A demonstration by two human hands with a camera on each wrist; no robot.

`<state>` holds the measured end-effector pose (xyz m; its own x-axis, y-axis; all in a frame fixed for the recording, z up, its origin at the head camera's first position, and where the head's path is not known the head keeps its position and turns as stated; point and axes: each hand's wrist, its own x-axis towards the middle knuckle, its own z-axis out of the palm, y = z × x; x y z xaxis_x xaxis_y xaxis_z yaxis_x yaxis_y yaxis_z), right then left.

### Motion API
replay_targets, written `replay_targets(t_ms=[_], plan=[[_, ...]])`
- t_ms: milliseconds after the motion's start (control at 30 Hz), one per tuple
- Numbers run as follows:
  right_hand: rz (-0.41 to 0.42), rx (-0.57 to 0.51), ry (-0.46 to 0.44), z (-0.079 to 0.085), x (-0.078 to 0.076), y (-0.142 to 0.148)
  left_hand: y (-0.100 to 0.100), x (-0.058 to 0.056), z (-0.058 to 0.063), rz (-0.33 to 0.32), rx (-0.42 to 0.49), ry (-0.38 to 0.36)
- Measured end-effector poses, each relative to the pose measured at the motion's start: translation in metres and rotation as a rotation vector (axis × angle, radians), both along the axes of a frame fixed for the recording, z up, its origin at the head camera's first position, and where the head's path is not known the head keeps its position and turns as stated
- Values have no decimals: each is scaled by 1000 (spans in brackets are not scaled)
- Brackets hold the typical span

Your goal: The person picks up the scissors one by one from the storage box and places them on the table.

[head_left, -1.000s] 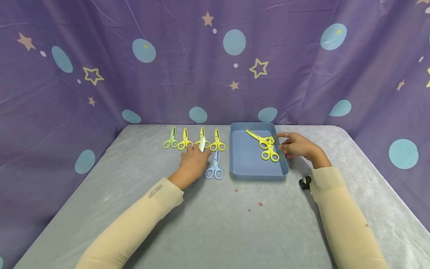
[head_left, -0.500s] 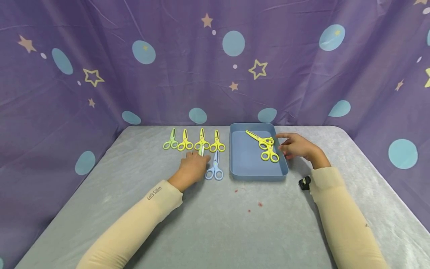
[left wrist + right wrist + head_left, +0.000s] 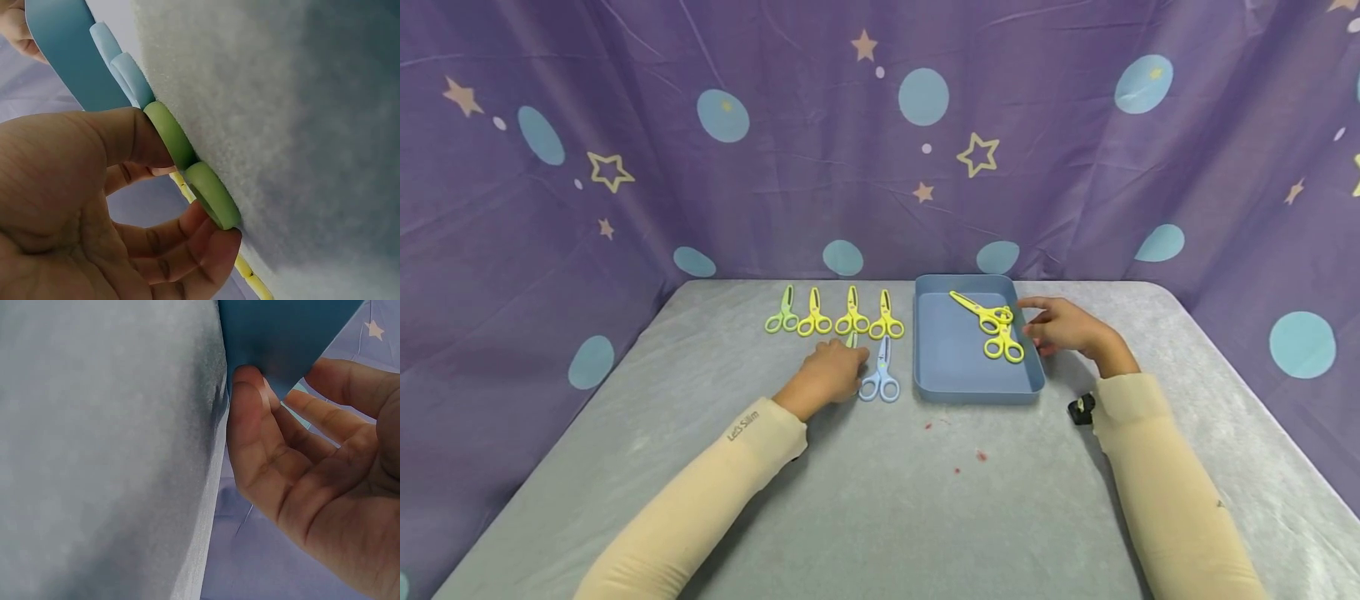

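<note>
In the head view my left hand [image 3: 831, 371] is over a pair of light green scissors [image 3: 852, 339], and only the blade tip shows past the fingers. The left wrist view has the thumb and fingers gripping both green handle loops [image 3: 214, 195] close against the tabletop. Just right of that hand lies a pair of light blue scissors [image 3: 880, 375], blades pointing away. My right hand [image 3: 1060, 325] touches the right outer wall of a blue tray [image 3: 977, 397] with loosely bent fingers; in the right wrist view fingertips meet the tray's side [image 3: 269, 344].
Behind the left hand, a row holds one green pair of scissors [image 3: 782, 312] and yellow scissors [image 3: 814, 315]. Inside the tray, two yellow pairs [image 3: 981, 312] overlap. A small black object [image 3: 1081, 408] sits by the right sleeve. A purple curtain [image 3: 775, 167] hangs behind the grey-covered table [image 3: 880, 500].
My left hand has drawn toward me and lowered the green scissors beside the blue pair, below the yellow ones. The right hand and tray stay put.
</note>
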<state>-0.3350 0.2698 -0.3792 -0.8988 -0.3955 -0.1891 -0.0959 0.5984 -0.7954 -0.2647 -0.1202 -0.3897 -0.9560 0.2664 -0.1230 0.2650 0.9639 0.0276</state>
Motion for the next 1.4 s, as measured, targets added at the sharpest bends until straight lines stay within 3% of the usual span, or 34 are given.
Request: replay_targets(t_ms=[367, 733, 867, 1133, 1267, 1400], plan=[[7, -1, -1, 4, 4, -2, 2, 1, 3, -4, -5, 14], [9, -6, 4, -1, -2, 1, 5, 1, 10, -5, -12, 8], [9, -4, 5, -2, -4, 2, 10, 2, 16, -10, -6, 74], [2, 0, 3, -3, -5, 3, 35, -5, 27, -81, 6, 302], [5, -5, 0, -4, -5, 2, 51, -9, 29, -111, 22, 366], [2, -6, 3, -4, -6, 2, 67, -13, 31, -133, 36, 385]])
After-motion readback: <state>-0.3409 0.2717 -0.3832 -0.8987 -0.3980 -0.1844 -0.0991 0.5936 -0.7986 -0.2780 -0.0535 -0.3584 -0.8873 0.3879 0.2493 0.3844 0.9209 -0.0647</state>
